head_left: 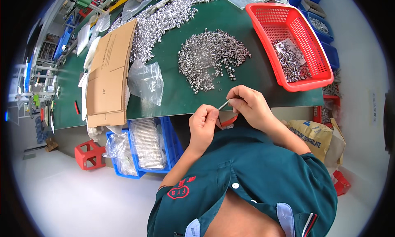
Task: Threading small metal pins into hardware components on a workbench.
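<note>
My left hand (204,122) and my right hand (252,108) meet just in front of the table's near edge. Between their fingertips runs a short, thin metal rod (223,106), one end in each pinch; whether a small ring is on it is too small to tell. Below the hands an orange-red object (229,121) shows in part, mostly hidden. Beyond them, on the green table (173,101), spreads a pile of small silver metal rings (210,56).
A red perforated basket (269,52) with small metal parts stands at the right. Flattened cardboard (109,74), a clear bag (147,81) and a larger heap of metal pieces (164,21) lie to the left. Blue bins (164,134) with bagged rods and a red stool (88,154) are below.
</note>
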The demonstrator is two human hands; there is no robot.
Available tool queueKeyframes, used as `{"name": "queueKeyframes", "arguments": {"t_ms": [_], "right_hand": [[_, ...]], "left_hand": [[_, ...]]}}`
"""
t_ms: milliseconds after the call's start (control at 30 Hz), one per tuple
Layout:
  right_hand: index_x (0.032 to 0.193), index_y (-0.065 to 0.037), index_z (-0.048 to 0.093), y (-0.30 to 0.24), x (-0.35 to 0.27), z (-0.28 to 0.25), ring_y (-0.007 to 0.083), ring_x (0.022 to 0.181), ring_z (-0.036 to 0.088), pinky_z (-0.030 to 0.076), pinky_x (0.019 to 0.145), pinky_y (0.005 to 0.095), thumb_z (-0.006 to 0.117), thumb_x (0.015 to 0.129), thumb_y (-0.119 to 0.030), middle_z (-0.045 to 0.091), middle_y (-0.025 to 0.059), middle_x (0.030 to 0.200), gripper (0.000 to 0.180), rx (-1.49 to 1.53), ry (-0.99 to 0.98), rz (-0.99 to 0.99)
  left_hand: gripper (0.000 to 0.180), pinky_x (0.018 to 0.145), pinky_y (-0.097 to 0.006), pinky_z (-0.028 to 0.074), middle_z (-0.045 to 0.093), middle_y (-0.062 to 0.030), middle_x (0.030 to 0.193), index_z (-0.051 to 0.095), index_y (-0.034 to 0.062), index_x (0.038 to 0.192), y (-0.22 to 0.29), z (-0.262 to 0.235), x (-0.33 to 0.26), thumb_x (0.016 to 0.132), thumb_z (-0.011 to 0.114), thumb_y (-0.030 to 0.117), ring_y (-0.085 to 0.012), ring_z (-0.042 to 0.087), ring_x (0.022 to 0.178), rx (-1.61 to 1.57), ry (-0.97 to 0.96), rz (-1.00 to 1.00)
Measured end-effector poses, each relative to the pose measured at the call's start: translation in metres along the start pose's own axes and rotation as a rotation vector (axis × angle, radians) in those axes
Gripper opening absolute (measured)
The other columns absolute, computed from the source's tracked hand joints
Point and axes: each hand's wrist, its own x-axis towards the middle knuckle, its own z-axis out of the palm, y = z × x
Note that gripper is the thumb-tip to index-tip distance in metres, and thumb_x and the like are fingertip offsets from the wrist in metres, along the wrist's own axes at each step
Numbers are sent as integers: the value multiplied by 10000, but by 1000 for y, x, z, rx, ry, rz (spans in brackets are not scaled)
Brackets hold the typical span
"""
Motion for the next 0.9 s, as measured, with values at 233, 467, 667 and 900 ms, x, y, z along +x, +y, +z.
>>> {"name": "queueKeyframes", "arguments": {"t_ms": [233,467,667,900], "right_hand": [[876,12,533,-6,-7,-36,149,639,560,468,576,268,548,796,77,550,78,772,105,-112,30,-443],[851,5,542,-26,-15,-84,243,669,569,472,588,309,597,756,65,574,113,808,125,-225,85,-650],[853,8,558,-35,-21,-117,194,637,575,477,574,291,583,785,63,569,98,784,92,-209,206,-635],[963,6,607,-22,-14,-152,126,725,599,481,640,240,646,759,45,603,67,831,211,-127,348,-427]], "left_hand": [[216,491,-203,405,473,0,645,526,22,827,11,14,21,940,540,206,-58,438,549,-459,-216,-147],[250,462,-229,235,356,33,551,485,50,778,35,41,58,933,532,240,-69,287,482,-726,-586,-387],[271,460,-228,226,355,34,549,497,54,778,58,80,81,944,512,268,-70,281,476,-797,-732,-338],[261,472,-213,281,405,22,572,507,54,777,74,114,109,931,546,261,-68,332,489,-450,-482,-185]]}}
